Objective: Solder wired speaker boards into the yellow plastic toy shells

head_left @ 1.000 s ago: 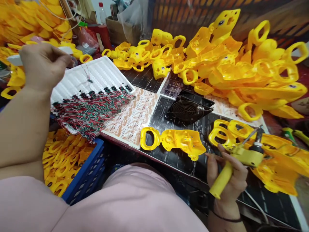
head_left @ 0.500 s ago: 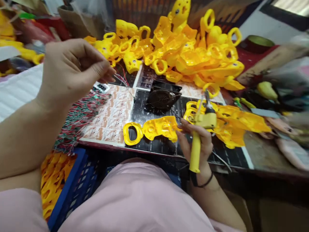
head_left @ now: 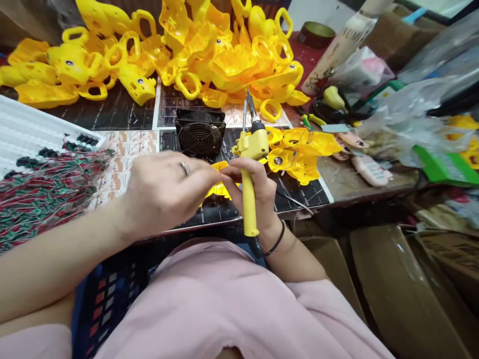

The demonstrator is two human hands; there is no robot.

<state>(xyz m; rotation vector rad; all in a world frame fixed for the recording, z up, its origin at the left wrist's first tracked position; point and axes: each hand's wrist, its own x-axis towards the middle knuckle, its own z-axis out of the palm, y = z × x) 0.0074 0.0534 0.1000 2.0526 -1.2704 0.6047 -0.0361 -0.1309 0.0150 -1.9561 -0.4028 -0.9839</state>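
Observation:
My right hand point(head_left: 264, 192) is wrapped round the handle of a yellow soldering gun point(head_left: 251, 147), its metal tip pointing up and away from me. The thumb and forefinger of that hand meet the fingertips of my left hand point(head_left: 164, 192), which is closed in a pinch. Whatever lies between the fingertips is too small or hidden to name. Under the hands, a yellow plastic shell part point(head_left: 221, 188) lies on the dark mat, mostly covered. More yellow shell halves point(head_left: 303, 144) lie to the right of the gun, one with a round metal piece inside.
A black fan point(head_left: 200, 132) stands behind my hands. Yellow duck-like parts point(head_left: 232, 60) are heaped along the back. Bundled red and green wired boards point(head_left: 48, 194) lie at left beside white foam point(head_left: 26, 124). A tape roll point(head_left: 317, 34), plastic bags and cardboard boxes point(head_left: 396, 279) are at right.
My left hand has come down and right from its raised place to meet the right hand's fingertips. The view has shifted right. The soldering gun stays in my right hand.

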